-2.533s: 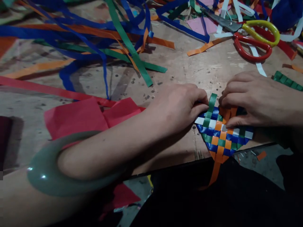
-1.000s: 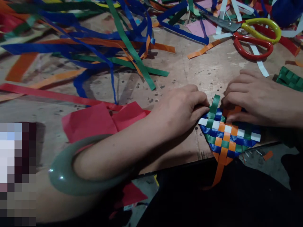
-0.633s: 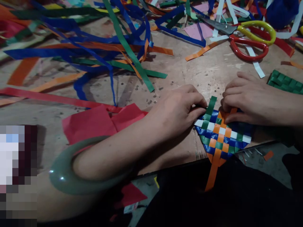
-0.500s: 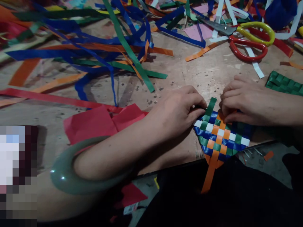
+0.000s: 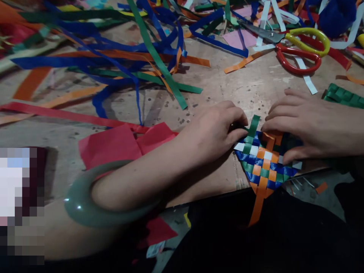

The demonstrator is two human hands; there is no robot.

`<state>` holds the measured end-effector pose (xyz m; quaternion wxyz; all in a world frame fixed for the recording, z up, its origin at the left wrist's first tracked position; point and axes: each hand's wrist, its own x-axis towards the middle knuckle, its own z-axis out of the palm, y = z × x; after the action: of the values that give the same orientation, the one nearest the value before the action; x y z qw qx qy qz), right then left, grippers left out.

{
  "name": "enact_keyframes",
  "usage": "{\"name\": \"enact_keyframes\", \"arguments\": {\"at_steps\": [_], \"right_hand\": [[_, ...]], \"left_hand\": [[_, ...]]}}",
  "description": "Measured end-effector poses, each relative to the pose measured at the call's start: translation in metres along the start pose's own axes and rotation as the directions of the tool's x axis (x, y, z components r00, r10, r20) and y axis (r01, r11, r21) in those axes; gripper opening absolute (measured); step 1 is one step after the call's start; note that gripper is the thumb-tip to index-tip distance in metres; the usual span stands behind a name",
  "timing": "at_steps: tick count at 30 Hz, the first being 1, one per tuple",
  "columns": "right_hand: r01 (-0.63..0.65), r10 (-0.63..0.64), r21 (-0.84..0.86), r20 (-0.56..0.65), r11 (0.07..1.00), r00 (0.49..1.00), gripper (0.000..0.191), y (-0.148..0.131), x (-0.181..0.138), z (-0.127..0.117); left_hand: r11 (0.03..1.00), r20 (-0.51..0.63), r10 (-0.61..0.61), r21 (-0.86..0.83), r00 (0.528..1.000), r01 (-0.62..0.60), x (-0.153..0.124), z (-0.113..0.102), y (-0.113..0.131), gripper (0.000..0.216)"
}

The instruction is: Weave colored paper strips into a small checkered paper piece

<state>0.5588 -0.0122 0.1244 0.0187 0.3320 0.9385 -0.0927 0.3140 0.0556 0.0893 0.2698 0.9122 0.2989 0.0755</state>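
A woven mat of paper strips [image 5: 264, 163] in blue, green, orange and white lies at the table's front edge, one corner overhanging it. My left hand [image 5: 217, 131] pinches the mat's left edge between thumb and fingers, next to a green strip end [image 5: 254, 125] that sticks up from the weave. Over the mat's upper right side rests my right hand [image 5: 307, 123], thumb spread away from the outstretched fingers. The fingertips touch near a folded orange strip [image 5: 273, 138], and the palm hides part of the weave. From the bottom corner hangs an orange strip tail [image 5: 256, 208].
Scissors [image 5: 298, 47] with yellow and red handles lie at the back right, near a green woven piece [image 5: 345, 94]. Loose blue strips [image 5: 96, 62] and other colours cover the back left. Red paper [image 5: 110, 146] is beside my left forearm, which wears a bangle [image 5: 76, 199].
My right hand has opened from a closed pinch, its thumb moving down and right across the mat. The orange strip under it now shows folded. My left hand keeps its pinch.
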Motion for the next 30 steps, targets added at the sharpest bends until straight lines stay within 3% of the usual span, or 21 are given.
{"name": "enact_keyframes", "arguments": {"at_steps": [7,11,17,21,26,30], "right_hand": [[0.085,-0.083,-0.109,0.015,0.990,0.996,0.059,-0.020,-0.008,0.005],[-0.007,0.002,-0.182,-0.028,0.983,1.000,0.053,-0.016,-0.001,0.011],[-0.177,0.174,-0.055,-0.064,0.983,0.983,0.061,0.011,0.002,0.013],[-0.323,0.325,0.037,-0.106,0.946,0.940,0.066,0.022,0.004,0.012],[-0.545,0.547,0.050,-0.086,0.837,0.832,0.056,0.021,0.016,0.013],[-0.581,0.590,0.149,-0.015,0.800,0.807,0.070,0.020,0.024,0.018]], "left_hand": [[1.000,-0.051,0.019,-0.003,0.999,-0.019,-0.001,0.004,-0.004,0.013],[1.000,-0.108,0.007,0.016,0.994,-0.005,0.002,0.004,-0.011,0.016],[0.991,-0.165,-0.135,-0.035,0.977,0.131,0.009,-0.006,-0.022,0.015],[0.989,-0.183,-0.145,-0.029,0.972,0.142,0.011,-0.006,-0.024,0.015],[0.981,-0.168,-0.190,-0.002,0.967,0.193,0.012,-0.006,-0.019,0.018],[0.959,-0.140,-0.281,0.004,0.949,0.284,0.013,-0.007,-0.013,0.019]]}}
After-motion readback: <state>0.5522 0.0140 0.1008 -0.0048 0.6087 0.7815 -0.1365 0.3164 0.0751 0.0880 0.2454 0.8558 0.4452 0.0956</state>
